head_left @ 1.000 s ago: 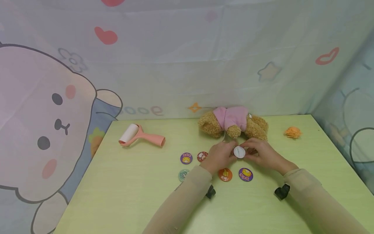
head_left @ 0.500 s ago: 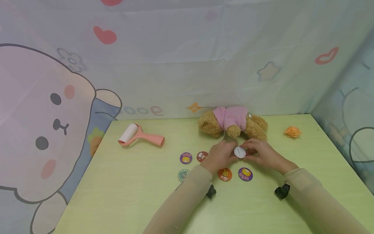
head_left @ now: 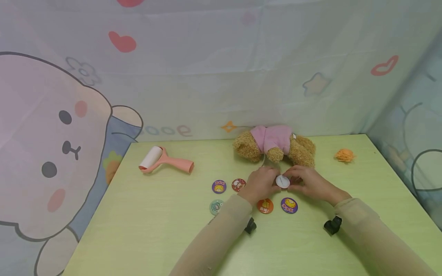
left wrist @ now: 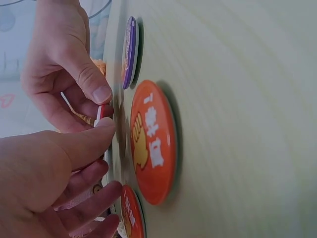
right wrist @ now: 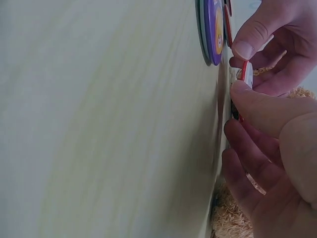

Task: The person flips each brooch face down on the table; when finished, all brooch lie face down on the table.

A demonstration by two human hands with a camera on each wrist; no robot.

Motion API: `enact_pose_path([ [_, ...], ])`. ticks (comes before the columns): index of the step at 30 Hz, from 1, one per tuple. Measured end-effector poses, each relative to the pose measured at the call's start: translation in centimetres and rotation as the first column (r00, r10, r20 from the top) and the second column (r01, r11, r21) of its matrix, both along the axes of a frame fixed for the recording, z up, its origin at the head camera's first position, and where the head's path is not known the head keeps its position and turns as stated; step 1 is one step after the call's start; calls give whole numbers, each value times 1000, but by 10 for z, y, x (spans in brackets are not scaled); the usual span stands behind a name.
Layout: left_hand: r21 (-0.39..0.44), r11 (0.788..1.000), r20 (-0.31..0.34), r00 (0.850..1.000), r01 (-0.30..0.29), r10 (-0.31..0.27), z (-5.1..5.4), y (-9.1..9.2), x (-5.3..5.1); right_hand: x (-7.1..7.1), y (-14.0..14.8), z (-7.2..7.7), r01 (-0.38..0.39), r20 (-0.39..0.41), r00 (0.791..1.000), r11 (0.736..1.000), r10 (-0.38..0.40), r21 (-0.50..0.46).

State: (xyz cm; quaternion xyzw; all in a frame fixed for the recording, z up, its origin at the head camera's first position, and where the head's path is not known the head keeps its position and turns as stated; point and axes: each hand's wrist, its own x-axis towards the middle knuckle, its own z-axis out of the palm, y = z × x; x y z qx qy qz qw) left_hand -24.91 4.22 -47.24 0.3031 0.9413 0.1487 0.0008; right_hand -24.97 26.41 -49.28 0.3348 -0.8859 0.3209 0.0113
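Observation:
A round badge [head_left: 282,181] with its white back up is held between both hands, just in front of the teddy bear [head_left: 274,141]. My left hand [head_left: 260,184] pinches its left edge with thumb and fingers. On the opposite edge, my right hand [head_left: 310,183] pinches it too. The left wrist view shows the badge [left wrist: 99,114] edge-on, red on one side and white on the other, between the thumbs. In the right wrist view its red rim [right wrist: 243,71] shows between the fingertips. The bear, in a pink top, lies on its side.
Near the hands lie a purple badge [head_left: 219,186], a red badge [head_left: 238,184], a green badge [head_left: 216,207], an orange badge [head_left: 265,206] and another purple badge [head_left: 289,205]. A pink-handled roller [head_left: 169,160] lies back left, an orange tuft [head_left: 344,155] back right.
The badge in the hands has tilted slightly and sits a touch lower. Both hands keep their pinch on it, with the right fingers shifted a little.

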Motion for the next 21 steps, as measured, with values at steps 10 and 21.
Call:
enact_pose_path([
  [10,-44,999,-44,999,-20,18,-1,2,-1,-2,1,-3,-27,-58,998,999,29,30],
  [21,-40,998,-11,999,-38,38,-2,2,-1,-4,2,-5,-47,-76,996,997,52,66],
])
